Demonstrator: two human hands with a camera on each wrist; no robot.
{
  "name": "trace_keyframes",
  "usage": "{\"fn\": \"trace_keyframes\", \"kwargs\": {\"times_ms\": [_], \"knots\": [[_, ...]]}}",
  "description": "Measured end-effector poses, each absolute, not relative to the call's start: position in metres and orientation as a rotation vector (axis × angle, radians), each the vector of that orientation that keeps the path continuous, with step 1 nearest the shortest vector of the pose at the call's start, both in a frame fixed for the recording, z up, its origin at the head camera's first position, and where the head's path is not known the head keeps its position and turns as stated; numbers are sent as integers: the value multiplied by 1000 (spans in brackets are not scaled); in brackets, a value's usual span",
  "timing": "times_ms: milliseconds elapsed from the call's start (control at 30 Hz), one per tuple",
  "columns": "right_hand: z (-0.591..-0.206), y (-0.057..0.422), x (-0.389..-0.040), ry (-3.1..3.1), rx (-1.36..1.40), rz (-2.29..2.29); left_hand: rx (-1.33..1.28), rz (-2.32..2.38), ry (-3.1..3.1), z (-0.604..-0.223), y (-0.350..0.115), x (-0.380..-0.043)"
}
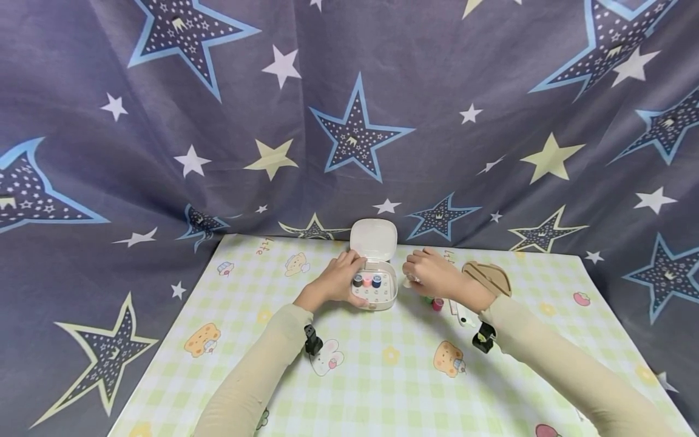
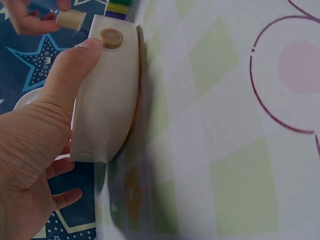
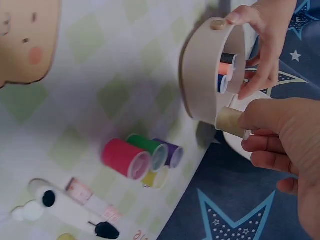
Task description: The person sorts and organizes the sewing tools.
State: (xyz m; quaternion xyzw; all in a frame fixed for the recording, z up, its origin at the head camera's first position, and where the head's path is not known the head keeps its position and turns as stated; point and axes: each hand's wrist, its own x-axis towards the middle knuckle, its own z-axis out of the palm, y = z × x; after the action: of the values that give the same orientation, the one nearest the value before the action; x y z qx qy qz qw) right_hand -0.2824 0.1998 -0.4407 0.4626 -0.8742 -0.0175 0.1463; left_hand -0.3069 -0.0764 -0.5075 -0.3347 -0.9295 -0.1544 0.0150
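Note:
A small cream box (image 1: 375, 306) with a round tan button on its front stands with its lid (image 1: 374, 238) raised behind it. My left hand (image 1: 340, 280) grips its left side, thumb at the front rim by the button. Inside, black (image 1: 357, 280), pink (image 1: 368, 281) and dark blue (image 1: 377, 281) thread spools stand in a row on a white pegged base. To the right of the box, my right hand (image 1: 435, 273) pinches a beige thread spool (image 3: 231, 122) between thumb and fingers, close beside the box wall in the right wrist view.
Loose red (image 3: 122, 157), green (image 3: 147, 148), purple (image 3: 173, 154) and yellow (image 3: 159, 178) thread spools lie together right of the box. Farther right are a brown divided piece (image 1: 489, 276), partly behind my right arm, and a white piece with black spots (image 1: 466, 315). A starred curtain (image 1: 349, 182) hangs behind the table.

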Motion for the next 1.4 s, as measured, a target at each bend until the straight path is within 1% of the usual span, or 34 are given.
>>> {"fn": "trace_keyframes", "kwargs": {"times_ms": [400, 700, 1400], "knots": [[-430, 173, -290, -2587, 1303, -61, -1040, -468, -2896, -508, -77, -307], [-431, 157, -296, -2623, 1327, -57, -1036, -448, -2909, -509, -77, -308], [-446, 151, -311, -2755, 1304, -44, -1032, -438, -2907, -509, -77, -309]]}}
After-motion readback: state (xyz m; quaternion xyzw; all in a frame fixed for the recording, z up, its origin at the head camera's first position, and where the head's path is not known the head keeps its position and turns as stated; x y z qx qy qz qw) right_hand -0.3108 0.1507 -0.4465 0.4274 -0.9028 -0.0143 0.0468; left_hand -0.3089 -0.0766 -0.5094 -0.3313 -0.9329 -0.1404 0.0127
